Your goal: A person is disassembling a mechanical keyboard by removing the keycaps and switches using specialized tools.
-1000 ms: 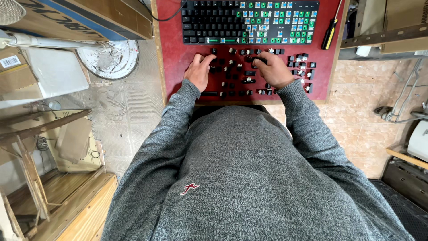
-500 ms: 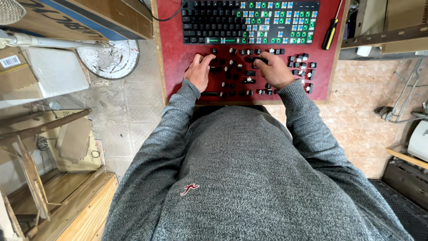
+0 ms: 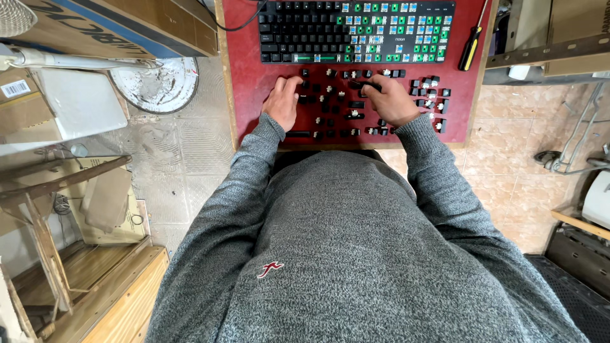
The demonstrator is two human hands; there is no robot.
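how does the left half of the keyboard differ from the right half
The left half of the keyboard keeps its black caps on; the right half is mostly stripped, showing green and blue switches. The left half looks dark and even, the right half patchy with colour. Both belong to one black board lying flat on the red table, with loose black caps scattered in front between the left hand and right hand.

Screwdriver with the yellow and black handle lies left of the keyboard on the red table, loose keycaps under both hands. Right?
Not quite. In the head view the screwdriver lies right of the keyboard, not left. The rest holds: it is on the red table, and loose keycaps lie under the left hand and right hand.
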